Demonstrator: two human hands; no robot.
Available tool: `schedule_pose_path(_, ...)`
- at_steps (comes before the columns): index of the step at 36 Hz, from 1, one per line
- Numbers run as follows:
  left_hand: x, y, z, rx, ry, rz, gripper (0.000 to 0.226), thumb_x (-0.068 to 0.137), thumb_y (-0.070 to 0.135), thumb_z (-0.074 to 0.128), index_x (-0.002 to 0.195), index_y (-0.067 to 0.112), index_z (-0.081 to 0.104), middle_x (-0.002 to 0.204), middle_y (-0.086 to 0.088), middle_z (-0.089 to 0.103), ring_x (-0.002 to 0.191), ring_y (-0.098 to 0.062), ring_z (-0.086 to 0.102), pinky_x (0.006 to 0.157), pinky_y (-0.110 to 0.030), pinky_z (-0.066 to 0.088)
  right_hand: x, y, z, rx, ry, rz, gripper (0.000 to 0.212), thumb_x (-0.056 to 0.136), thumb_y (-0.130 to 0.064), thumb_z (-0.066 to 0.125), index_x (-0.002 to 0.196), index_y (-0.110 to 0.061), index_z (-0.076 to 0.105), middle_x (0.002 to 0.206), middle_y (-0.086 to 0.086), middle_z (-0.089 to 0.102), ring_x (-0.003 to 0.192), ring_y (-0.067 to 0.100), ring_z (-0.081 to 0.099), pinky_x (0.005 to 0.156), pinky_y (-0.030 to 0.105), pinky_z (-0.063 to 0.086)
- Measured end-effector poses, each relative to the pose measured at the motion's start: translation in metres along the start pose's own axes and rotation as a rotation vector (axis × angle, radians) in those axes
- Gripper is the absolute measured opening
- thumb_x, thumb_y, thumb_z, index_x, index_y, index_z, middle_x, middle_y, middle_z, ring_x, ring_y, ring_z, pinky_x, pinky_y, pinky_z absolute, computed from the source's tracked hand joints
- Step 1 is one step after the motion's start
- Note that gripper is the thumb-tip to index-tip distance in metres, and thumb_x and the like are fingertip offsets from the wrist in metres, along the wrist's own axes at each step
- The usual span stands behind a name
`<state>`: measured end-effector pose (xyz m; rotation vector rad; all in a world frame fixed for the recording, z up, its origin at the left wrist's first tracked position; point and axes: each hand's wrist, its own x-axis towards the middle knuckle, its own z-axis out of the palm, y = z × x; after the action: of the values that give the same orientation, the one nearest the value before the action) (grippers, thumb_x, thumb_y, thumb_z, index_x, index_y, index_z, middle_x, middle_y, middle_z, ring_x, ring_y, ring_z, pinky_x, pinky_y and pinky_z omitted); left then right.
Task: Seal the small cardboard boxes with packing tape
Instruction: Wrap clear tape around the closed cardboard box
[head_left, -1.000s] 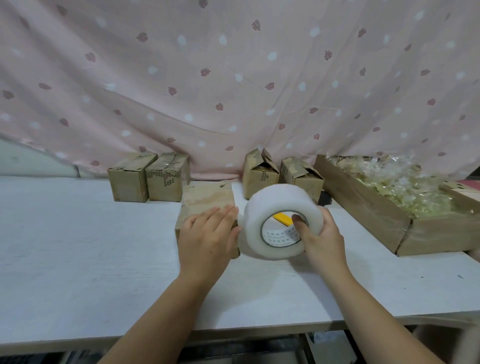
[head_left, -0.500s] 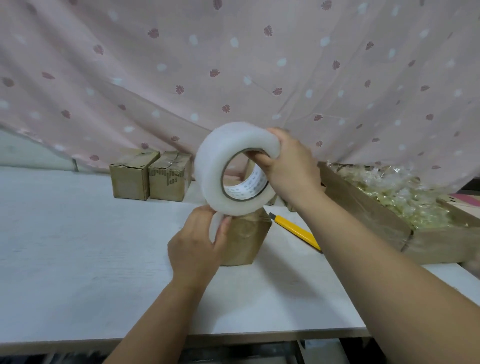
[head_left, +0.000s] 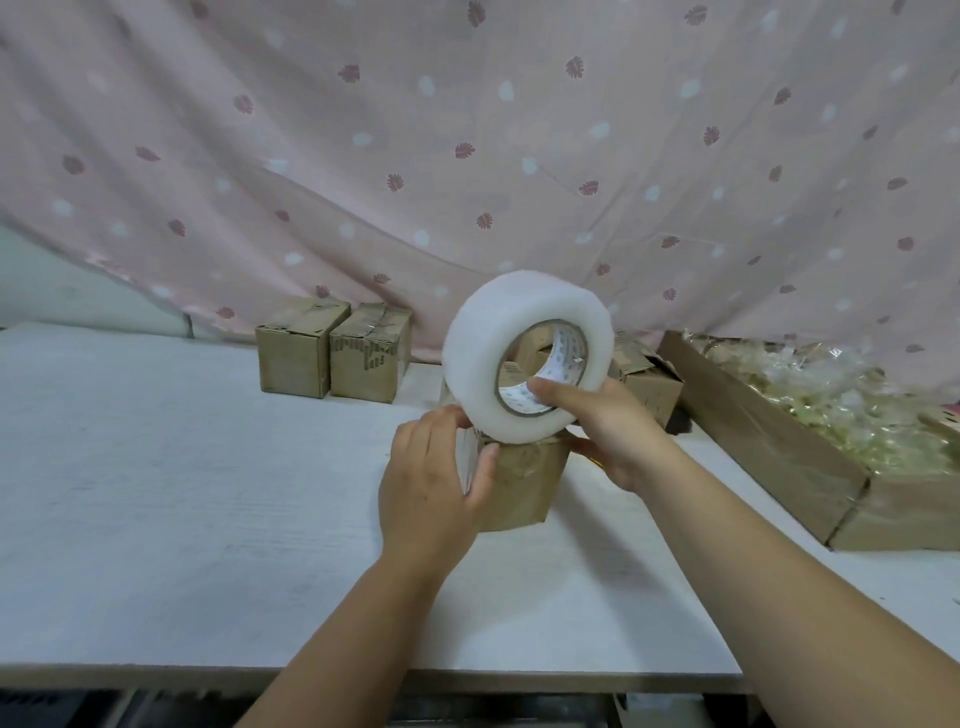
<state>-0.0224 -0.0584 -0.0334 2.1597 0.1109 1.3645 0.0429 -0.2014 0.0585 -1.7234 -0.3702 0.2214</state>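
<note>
White tabletop (head_left: 156, 493), pink curtain (head_left: 467, 156) behind. Right hand (head_left: 608, 431) is clamped on the packing tape roll (head_left: 483, 364), fingers hooked through the core. The small cardboard box (head_left: 524, 483) stands directly below this grip, almost touching the roll. Left hand (head_left: 426, 493), nearer the box, pinches the tape end (head_left: 467, 452) against its left face. Likely next pull: roll over the top, away from the left hand.

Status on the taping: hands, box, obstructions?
Right hand grips tape roll, hooked through its core. Left hand grips box at its left side. Roll at box top; nothing between.
</note>
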Motion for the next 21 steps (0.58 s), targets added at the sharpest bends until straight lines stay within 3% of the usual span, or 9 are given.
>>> schedule_pose_path(4, 0.0, 0.0032, -0.0032, -0.097, -0.147, -0.073, 0.07, 0.073, 0.061, 0.06, 0.122, 0.012, 0.052, 0.109, 0.018, 0.043, 0.104, 0.0, 0.035, 0.08, -0.018, 0.032, -0.0007, -0.0008, -0.0002, -0.06, 0.002, -0.048, 0.016, 0.087, -0.026, 0.07, 0.102, -0.019, 0.068, 0.102, 0.003, 0.074, 0.092, 0.015, 0.068, 0.088, 0.038, 0.054)
schedule_pose_path(7, 0.0002, 0.0045, -0.0048, -0.223, -0.231, -0.148, 0.072, 0.073, 0.047, 0.077, 0.128, 0.016, 0.044, 0.111, 0.028, 0.038, 0.106, 0.009, 0.029, 0.084, -0.007, 0.027, 0.001, -0.0021, -0.0011, -0.088, -0.002, -0.072, 0.011, 0.093, -0.026, 0.063, 0.1, -0.019, 0.067, 0.098, 0.002, 0.074, 0.079, 0.008, 0.068, 0.068, 0.023, 0.056)
schedule_pose_path(10, -0.0002, 0.005, -0.005, -0.33, -0.248, -0.208, 0.072, 0.069, 0.054, 0.072, 0.124, 0.027, 0.036, 0.115, 0.032, 0.037, 0.106, 0.019, 0.033, 0.085, -0.003, 0.029, 0.0002, -0.0029, -0.0005, -0.076, -0.028, -0.078, 0.008, 0.094, -0.024, 0.061, 0.096, -0.02, 0.068, 0.086, -0.004, 0.074, 0.072, 0.004, 0.069, 0.061, 0.02, 0.056)
schedule_pose_path(13, 0.0, 0.0072, -0.0068, -0.354, -0.253, -0.241, 0.066, 0.072, 0.059, 0.072, 0.115, 0.035, 0.028, 0.112, 0.029, 0.04, 0.107, 0.018, 0.038, 0.08, -0.003, 0.033, -0.0005, -0.0026, -0.0002, -0.073, -0.043, -0.092, 0.01, 0.094, -0.024, 0.06, 0.094, -0.018, 0.069, 0.087, -0.001, 0.075, 0.076, 0.009, 0.071, 0.068, 0.023, 0.059)
schedule_pose_path(17, 0.0, 0.0089, -0.0065, -0.369, -0.219, -0.256, 0.06, 0.075, 0.038, 0.078, 0.106, 0.044, 0.026, 0.113, 0.025, 0.041, 0.103, 0.005, 0.044, 0.076, -0.001, 0.033, -0.0012, -0.002, 0.0001, -0.091, -0.046, -0.109, 0.011, 0.094, -0.026, 0.06, 0.096, -0.018, 0.068, 0.092, 0.001, 0.075, 0.078, 0.01, 0.071, 0.069, 0.024, 0.059)
schedule_pose_path(21, 0.0003, 0.0047, -0.0051, -0.42, -0.2, -0.267, 0.076, 0.071, 0.03, 0.084, 0.117, 0.038, 0.024, 0.124, 0.014, 0.045, 0.111, 0.016, 0.043, 0.083, 0.0, 0.033, 0.0014, -0.0028, -0.002, -0.094, -0.061, -0.109, 0.009, 0.094, -0.026, 0.061, 0.096, -0.02, 0.068, 0.089, -0.002, 0.075, 0.074, 0.007, 0.071, 0.062, 0.021, 0.057)
